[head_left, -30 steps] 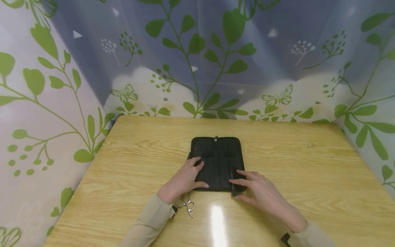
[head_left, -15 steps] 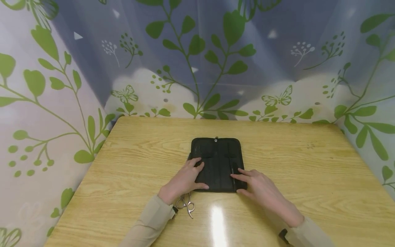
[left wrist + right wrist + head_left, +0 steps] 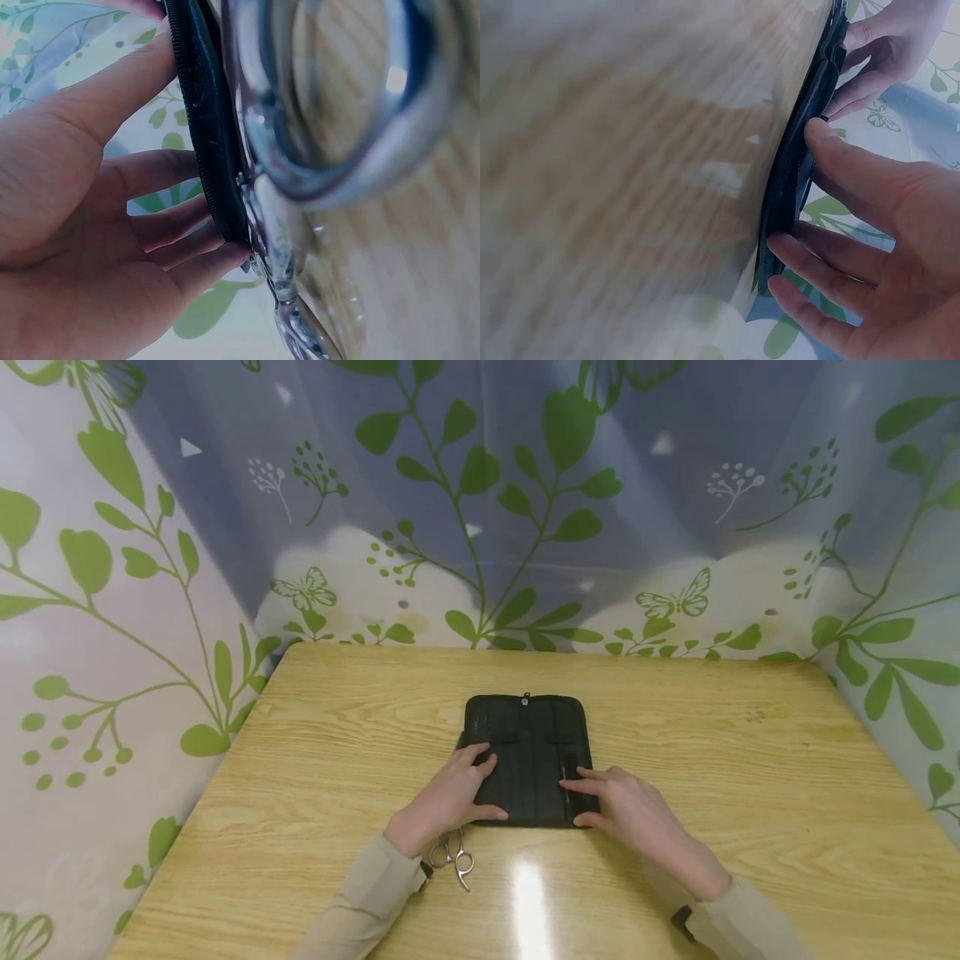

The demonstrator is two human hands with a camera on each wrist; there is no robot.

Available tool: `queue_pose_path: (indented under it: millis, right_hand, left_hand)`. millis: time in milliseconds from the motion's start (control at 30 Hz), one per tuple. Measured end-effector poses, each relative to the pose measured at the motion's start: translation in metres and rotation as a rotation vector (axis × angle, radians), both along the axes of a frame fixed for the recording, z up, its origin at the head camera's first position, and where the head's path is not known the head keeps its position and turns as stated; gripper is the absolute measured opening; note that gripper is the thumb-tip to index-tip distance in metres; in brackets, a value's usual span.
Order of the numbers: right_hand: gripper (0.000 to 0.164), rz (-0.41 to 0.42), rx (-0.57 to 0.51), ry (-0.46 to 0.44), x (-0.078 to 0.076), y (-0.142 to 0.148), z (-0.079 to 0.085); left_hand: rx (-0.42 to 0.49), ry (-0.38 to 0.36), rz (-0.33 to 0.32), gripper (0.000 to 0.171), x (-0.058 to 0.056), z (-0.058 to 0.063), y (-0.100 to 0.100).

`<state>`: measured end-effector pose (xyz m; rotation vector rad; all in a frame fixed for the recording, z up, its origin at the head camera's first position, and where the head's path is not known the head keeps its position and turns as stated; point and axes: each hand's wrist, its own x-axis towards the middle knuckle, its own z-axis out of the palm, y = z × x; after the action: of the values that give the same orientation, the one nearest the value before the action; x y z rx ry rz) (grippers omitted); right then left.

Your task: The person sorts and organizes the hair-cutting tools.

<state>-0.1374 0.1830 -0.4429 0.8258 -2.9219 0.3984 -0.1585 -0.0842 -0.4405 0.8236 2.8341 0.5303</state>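
Observation:
A black zip case (image 3: pixel 528 768) lies spread flat on the wooden table, its zipper pull at the far edge. My left hand (image 3: pixel 446 789) rests on its left half with fingers spread and thumb near the front edge. My right hand (image 3: pixel 637 814) touches the right half, fingers extended. Near those fingertips a slim dark item (image 3: pixel 567 785) lies along the case; its kind cannot be told. Silver scissors (image 3: pixel 453 858) lie beside the left wrist, their blades hidden. In the left wrist view their finger ring (image 3: pixel 330 180) looms close. The right wrist view shows right fingertips on the case's edge (image 3: pixel 787 180).
The wooden table (image 3: pixel 750 760) extends around the case on all sides. Leaf-patterned cloth (image 3: pixel 480 510) hangs behind it and along both sides. A bright light reflection lies on the tabletop in front of the case.
The slim dark item, which stuck out past the case's front edge, has slid away from me into the case. My right hand moved slightly with it. The left hand and scissors stayed put.

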Motion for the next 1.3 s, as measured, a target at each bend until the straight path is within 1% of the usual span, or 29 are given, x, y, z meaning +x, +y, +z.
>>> queue_pose_path:
  millis: [133,367,433,533,633,733,800,867,933,1000,1067,1200,1300]
  right_hand:
    - [0.05,-0.036,-0.004,-0.035,-0.002,-0.002,0.002]
    - [0.053,-0.161,-0.049,-0.139,-0.002,-0.003,0.006]
    - [0.053,-0.171,-0.041,-0.153,-0.001,-0.003,0.006]
    - [0.052,-0.155,-0.03,-0.155,-0.002,-0.003,0.007]
    - [0.051,-0.125,-0.023,-0.146,-0.004,-0.003,0.008]
    - [0.049,-0.104,-0.011,-0.138,-0.005,-0.003,0.009]
    - [0.048,-0.102,-0.006,-0.139,-0.005,-0.003,0.01]
    - [0.048,-0.105,-0.004,-0.139,-0.005,-0.002,0.011]
    - [0.047,-0.108,-0.007,-0.136,-0.004,-0.002,0.012]
    - [0.046,-0.111,-0.011,-0.136,-0.003,-0.001,0.012]
    - [0.045,-0.114,-0.009,-0.133,-0.002,-0.001,0.012]
    - [0.045,-0.124,-0.007,-0.125,-0.001,-0.001,0.009]
    - [0.045,-0.132,-0.008,-0.119,-0.001,-0.001,0.008]
  left_hand:
    - [-0.004,0.002,0.001,0.084,0.0,0.0,-0.001]
    - [-0.004,0.007,-0.004,0.084,0.0,0.0,0.0]
    - [-0.011,0.014,-0.007,0.084,0.001,-0.001,0.001]
    - [-0.044,0.059,-0.019,0.08,0.003,0.001,0.003]
    - [-0.065,0.126,-0.042,0.07,0.007,0.006,0.008]
    - [-0.027,0.174,-0.082,0.053,0.011,0.012,0.019]
    - [0.022,0.177,-0.119,0.041,0.014,0.015,0.03]
    - [0.069,0.163,-0.164,0.03,0.016,0.015,0.041]
    - [0.087,0.146,-0.195,0.024,0.018,0.013,0.051]
    - [0.092,0.136,-0.201,0.021,0.02,0.011,0.059]
    - [0.089,0.144,-0.187,0.018,0.022,0.008,0.065]
    - [0.091,0.162,-0.163,0.006,0.022,0.005,0.071]
    - [0.078,0.167,-0.172,0.004,0.02,0.004,0.073]
